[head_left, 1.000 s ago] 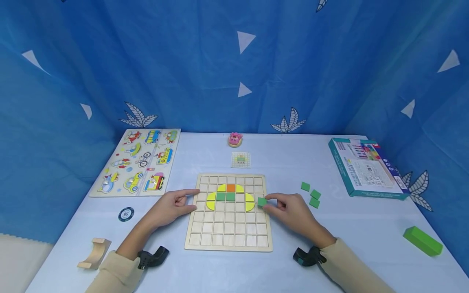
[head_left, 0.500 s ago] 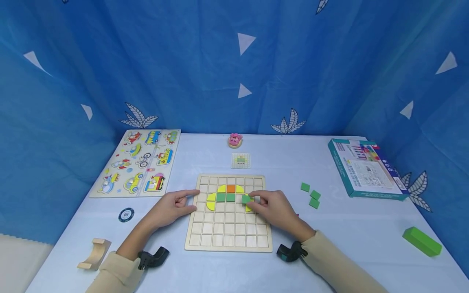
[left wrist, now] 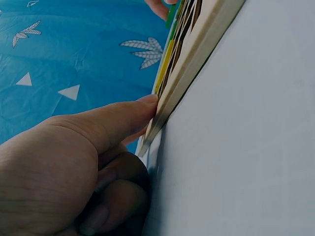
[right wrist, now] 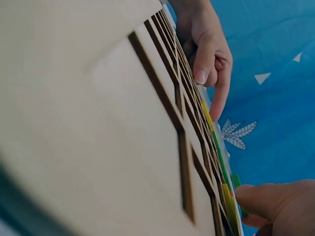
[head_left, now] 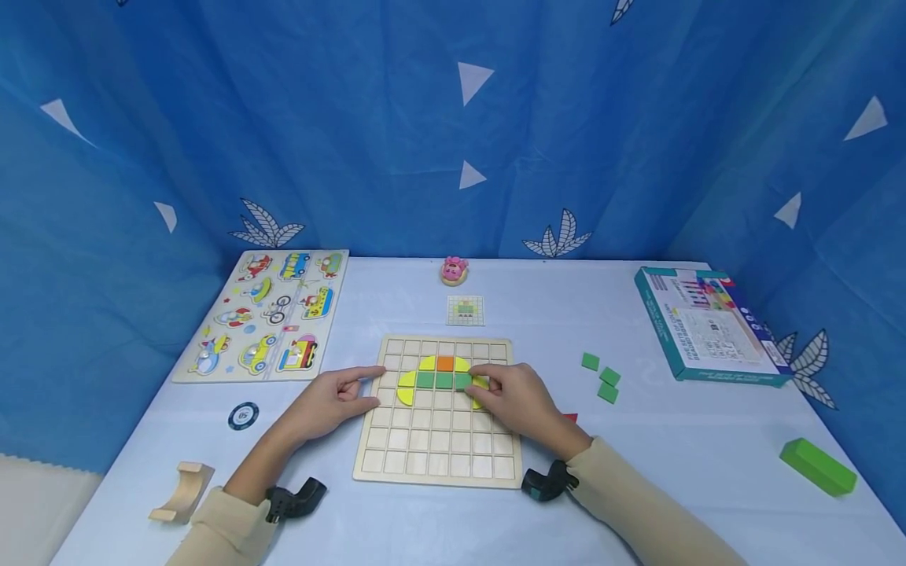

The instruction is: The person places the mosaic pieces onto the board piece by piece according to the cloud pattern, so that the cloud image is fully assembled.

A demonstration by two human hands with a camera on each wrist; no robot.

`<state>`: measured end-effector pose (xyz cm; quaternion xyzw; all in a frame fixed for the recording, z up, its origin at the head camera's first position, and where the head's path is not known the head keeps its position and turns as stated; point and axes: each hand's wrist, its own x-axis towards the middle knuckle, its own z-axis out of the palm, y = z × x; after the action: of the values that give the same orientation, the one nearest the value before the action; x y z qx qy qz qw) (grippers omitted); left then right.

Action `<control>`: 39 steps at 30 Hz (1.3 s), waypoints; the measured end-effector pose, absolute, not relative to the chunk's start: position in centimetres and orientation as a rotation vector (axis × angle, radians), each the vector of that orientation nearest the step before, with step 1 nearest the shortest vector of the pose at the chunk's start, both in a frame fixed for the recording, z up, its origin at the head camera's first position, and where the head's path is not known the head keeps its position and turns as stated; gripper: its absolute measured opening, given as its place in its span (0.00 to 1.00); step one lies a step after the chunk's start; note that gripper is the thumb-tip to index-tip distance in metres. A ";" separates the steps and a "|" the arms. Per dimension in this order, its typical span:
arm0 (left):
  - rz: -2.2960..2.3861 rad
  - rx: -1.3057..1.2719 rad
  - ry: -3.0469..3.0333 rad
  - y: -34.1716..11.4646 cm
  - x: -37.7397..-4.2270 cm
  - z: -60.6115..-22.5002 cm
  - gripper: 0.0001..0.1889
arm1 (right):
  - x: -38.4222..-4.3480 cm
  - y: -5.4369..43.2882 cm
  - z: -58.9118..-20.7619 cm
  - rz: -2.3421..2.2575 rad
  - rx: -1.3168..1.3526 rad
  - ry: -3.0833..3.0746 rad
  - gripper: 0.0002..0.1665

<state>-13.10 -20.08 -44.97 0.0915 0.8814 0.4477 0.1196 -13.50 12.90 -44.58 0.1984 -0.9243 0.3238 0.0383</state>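
A square wooden grid board [head_left: 439, 475] lies on the table, bearing yellow curved pieces [head_left: 406, 387], an orange square [head_left: 445, 364] and green squares in a row. My right hand [head_left: 522, 401] pinches a green square tile [head_left: 462, 382] between thumb and index finger at the right end of that row. In the right wrist view the tile [right wrist: 237, 182] stands tilted at the board's surface. My left hand [head_left: 329, 402] touches the board's left edge with thumb and index fingertips spread apart; its other fingers are curled. The thumb [left wrist: 123, 118] meets the rim in the left wrist view.
Loose green squares [head_left: 608, 377] and a partly hidden red piece [head_left: 570, 418] lie right of the board. A pattern card [head_left: 465, 310] and pink figurine [head_left: 454, 271] stand behind. A picture puzzle [head_left: 262, 314], box [head_left: 711, 326], round token [head_left: 244, 416], wooden arch [head_left: 184, 491] and green block [head_left: 817, 466] surround.
My right hand has carried the green tile left, from the board's right edge to the end of the green row. A red piece shows from behind the right wrist. The left hand stays put.
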 end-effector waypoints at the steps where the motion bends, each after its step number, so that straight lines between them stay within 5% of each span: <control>1: 1.308 0.269 2.578 -20.1 -13.1 -44.9 0.26 | -13.5 12.9 -44.7 0.982 0.605 -2.834 0.17; 26: 1.319 0.288 2.572 -20.0 -13.2 -45.1 0.26 | -14.1 13.0 -44.9 0.915 0.600 -2.863 0.18; 39: 1.335 0.307 2.553 -20.2 -12.9 -45.1 0.26 | -15.4 13.5 -44.1 0.957 0.691 -2.978 0.26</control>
<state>-12.87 -20.20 -45.13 0.1052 0.8745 0.4574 0.1220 -15.36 13.47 -44.11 0.2157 -0.9292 0.2987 -0.0309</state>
